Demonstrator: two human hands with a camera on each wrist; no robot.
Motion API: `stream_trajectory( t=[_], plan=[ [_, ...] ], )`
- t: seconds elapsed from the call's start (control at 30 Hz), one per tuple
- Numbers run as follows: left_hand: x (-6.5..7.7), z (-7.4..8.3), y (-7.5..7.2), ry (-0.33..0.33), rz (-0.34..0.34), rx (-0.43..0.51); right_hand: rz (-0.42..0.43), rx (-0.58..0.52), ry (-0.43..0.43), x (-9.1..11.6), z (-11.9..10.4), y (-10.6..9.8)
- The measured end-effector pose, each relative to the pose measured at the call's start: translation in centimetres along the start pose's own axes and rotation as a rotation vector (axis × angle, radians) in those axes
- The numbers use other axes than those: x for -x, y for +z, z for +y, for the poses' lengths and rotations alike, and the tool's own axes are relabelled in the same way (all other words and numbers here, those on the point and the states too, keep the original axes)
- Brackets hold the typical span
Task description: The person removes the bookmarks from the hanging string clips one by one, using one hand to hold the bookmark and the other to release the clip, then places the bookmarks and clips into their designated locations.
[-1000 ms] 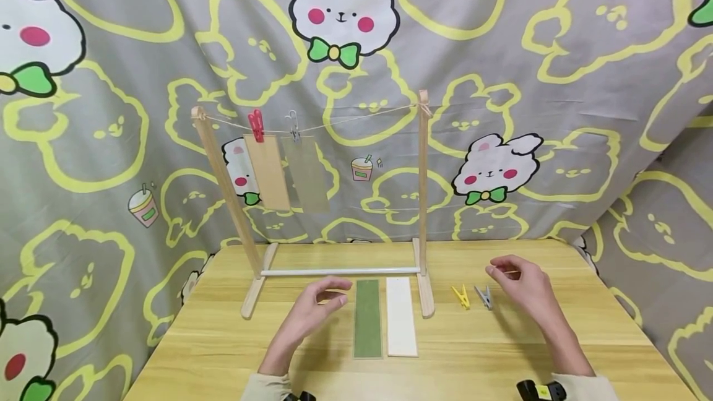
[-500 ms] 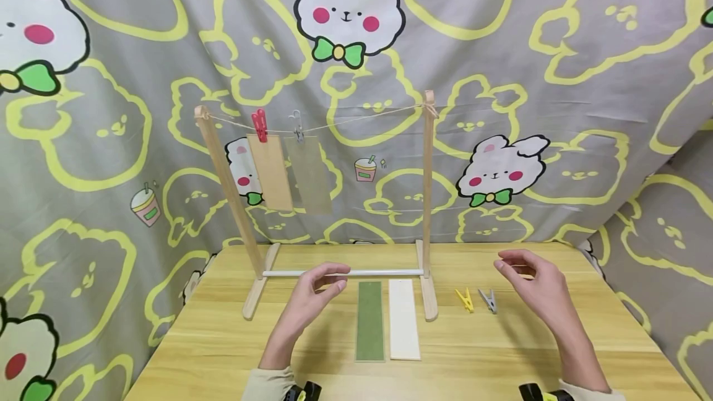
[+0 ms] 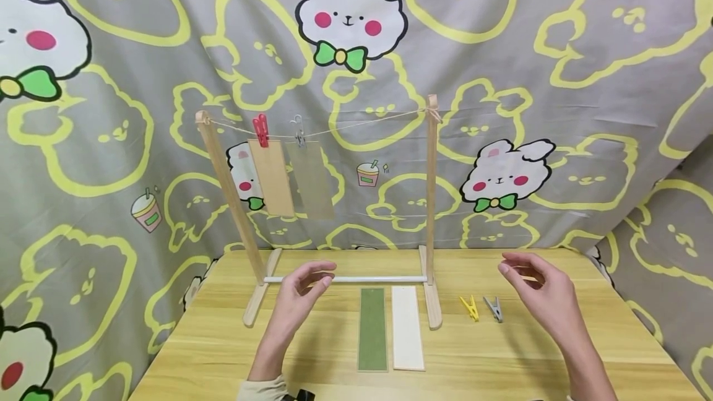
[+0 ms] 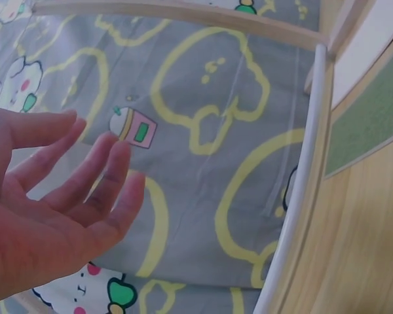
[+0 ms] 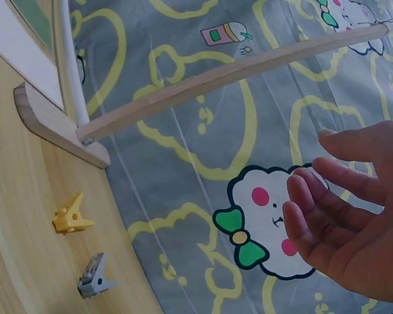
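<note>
My left hand (image 3: pixel 301 296) hovers over the table's left half with relaxed, slightly bent fingers and nothing in them. To its right lie a green card strip (image 3: pixel 372 330) and a white card strip (image 3: pixel 408 328), side by side. My right hand (image 3: pixel 543 283), also loosely bent and holding nothing, is raised to the right of a yellow clothespin (image 3: pixel 470 308) and a grey clothespin (image 3: pixel 493 309). On the string of a wooden stand, a red clothespin (image 3: pixel 260 130) holds a tan card strip (image 3: pixel 272 178). Beside it a grey-white clothespin (image 3: pixel 299 130) holds a grey-beige card strip (image 3: pixel 314 179).
The stand has a left post (image 3: pixel 231 200), a right post (image 3: pixel 431 197) and a white crossbar (image 3: pixel 379 279) low between them. Its feet (image 3: pixel 432 308) rest on the wooden table (image 3: pixel 189 357). Behind hangs a grey patterned curtain (image 3: pixel 379 141).
My left hand has drawn left, away from the green strip. My right hand has shifted a little right, away from the clothespins. The camera view has moved slightly; the strips and clothespins stay in place.
</note>
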State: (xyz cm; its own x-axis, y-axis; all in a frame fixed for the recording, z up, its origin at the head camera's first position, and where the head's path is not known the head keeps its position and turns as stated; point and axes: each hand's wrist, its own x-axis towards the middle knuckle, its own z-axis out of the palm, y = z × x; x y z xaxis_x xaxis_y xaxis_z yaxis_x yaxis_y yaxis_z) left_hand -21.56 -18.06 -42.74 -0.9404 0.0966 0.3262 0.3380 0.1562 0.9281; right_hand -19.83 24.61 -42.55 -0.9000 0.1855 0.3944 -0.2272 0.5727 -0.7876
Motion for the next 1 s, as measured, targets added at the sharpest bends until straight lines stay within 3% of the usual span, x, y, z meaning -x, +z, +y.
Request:
stream_trajectory(
  t=[0.37, 1.0],
  plan=[
    [0.0, 0.6, -0.8, 0.038, 0.095, 0.051, 0.06, -0.059, -0.044, 0.4, -1.0, 0.4],
    [0.2, 0.9, -1.0, 0.102, 0.148, 0.101, 0.071, -0.134, -0.118, 0.8, -2.0, 1.0]
  ],
)
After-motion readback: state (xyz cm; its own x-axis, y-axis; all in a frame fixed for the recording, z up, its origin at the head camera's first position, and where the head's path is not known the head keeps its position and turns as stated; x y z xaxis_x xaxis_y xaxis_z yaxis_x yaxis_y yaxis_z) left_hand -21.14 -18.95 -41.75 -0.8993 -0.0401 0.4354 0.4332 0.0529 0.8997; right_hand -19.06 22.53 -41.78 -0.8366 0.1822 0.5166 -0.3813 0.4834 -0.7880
